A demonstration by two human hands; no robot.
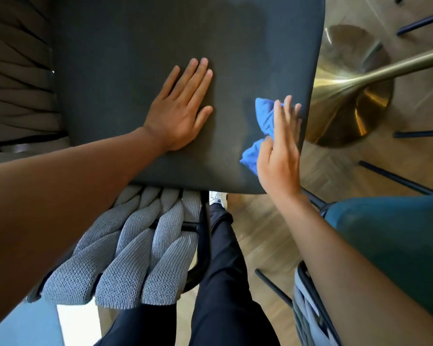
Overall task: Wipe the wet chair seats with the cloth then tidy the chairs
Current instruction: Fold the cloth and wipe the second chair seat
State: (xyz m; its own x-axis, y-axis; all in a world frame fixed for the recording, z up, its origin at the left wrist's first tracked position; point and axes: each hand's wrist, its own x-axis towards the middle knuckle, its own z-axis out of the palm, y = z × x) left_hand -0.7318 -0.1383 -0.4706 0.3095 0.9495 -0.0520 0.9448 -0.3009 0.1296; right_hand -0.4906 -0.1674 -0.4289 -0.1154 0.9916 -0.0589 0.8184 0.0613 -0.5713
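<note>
A dark grey chair seat [140,46] fills the upper middle of the view. My left hand [179,106] lies flat on it, palm down, fingers spread, holding nothing. Near the seat's right edge my right hand [280,146] presses a crumpled blue cloth [264,116] against the fabric, fingers stretched over it. Part of the cloth sticks out to the left of the hand, and the rest is hidden under the palm.
A grey woven chair back [125,258] stands below the seat, by my dark trousers [220,270]. A teal chair seat [395,233] sits at the right. A brass table base [345,101] and thin black chair legs [395,178] stand on the wooden floor [260,236].
</note>
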